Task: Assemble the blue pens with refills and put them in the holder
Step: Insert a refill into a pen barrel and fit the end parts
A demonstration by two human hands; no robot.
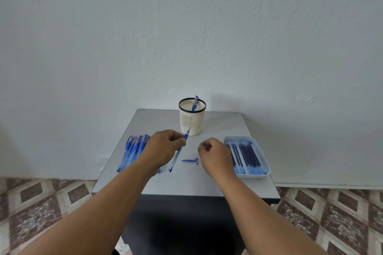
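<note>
Right now the left hand (163, 149) is pinching a blue pen (178, 152) near its tip end, thumb & fingers pressed on the barrel. Pen's long axis is running diagonally: tip pointing up toward the desk's far edge & the holder (192, 119), back end angling down toward the near edge, slightly left. It's sitting approx mid-desk, a bit left of center; can't tell if the low end is touching the desk (186, 184).

The right hand (214, 154) is hovering just right of the pen, fingers curled in loosely; can't tell whether it's gripping anything. Just beside its fingers a blue cap (190, 160) is lying flat on the desk, long axis approx parallel to the near edge.

The holder is standing upright near the far edge, w/ one pen (195, 103) leaning inside it, top end up.

Along the left edge a row of pens (132, 150) is lying side by side, axes running near-to-far. Near the right edge a white tray (267, 168) is holding refills (246, 156), also lying near-to-far.
</note>
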